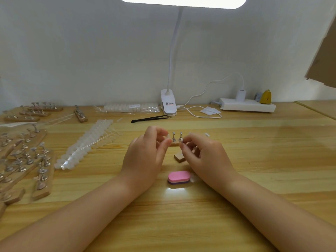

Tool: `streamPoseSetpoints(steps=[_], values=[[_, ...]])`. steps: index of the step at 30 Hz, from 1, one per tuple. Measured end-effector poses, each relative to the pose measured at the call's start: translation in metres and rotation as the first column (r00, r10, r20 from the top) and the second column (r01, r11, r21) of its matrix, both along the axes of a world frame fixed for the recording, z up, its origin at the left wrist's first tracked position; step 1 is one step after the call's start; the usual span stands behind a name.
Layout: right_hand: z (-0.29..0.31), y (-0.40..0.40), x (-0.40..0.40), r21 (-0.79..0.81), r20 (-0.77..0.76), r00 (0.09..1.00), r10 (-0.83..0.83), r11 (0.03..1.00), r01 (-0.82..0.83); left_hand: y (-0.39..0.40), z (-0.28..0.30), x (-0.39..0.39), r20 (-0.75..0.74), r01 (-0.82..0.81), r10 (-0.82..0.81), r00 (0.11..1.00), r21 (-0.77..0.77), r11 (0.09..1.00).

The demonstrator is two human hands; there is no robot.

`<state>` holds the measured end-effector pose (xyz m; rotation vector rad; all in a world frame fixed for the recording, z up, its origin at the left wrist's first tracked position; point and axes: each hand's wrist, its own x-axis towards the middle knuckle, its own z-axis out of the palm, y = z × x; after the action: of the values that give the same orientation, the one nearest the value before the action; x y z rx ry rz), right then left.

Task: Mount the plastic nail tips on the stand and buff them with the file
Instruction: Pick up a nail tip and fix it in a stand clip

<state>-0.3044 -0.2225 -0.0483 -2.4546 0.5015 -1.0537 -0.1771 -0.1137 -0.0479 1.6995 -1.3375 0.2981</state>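
Note:
A small wooden stand (179,157) with metal holder pegs (177,136) stands in the middle of the table, partly hidden behind my hands. My left hand (147,153) pinches a clear nail tip (167,136) just left of the pegs. My right hand (201,153) has its fingers curled at the base of a peg; what it pinches is too small to tell. A pink and purple buffing file block (179,177) lies on the table between my wrists, touched by neither hand.
Strips of clear nail tips (85,144) lie to the left. Several wooden stands with metal pegs (27,153) crowd the left edge. Black tweezers (151,118), a bag of tips (131,107), a clip lamp (169,103) and a power strip (247,105) sit along the wall.

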Motion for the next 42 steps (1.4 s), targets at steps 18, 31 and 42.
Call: streamPoseSetpoints(steps=[18,31,42], values=[[0.0024,0.0042,-0.0014,0.045,0.066,0.992,0.11,0.993,-0.113,0.0038,0.0047,-0.0031,0.142,0.07,-0.068,0.988,-0.014,0.997],[0.0033,0.005,-0.0024,0.016,0.064,0.991,0.117,0.993,-0.118,0.0027,0.003,-0.0016,0.146,0.044,-0.044,0.988,0.0,0.999],[0.0009,0.0024,-0.0016,0.015,0.091,0.982,0.165,0.986,-0.167,0.0044,0.0043,-0.0014,0.17,0.032,-0.029,0.985,-0.017,0.999]])
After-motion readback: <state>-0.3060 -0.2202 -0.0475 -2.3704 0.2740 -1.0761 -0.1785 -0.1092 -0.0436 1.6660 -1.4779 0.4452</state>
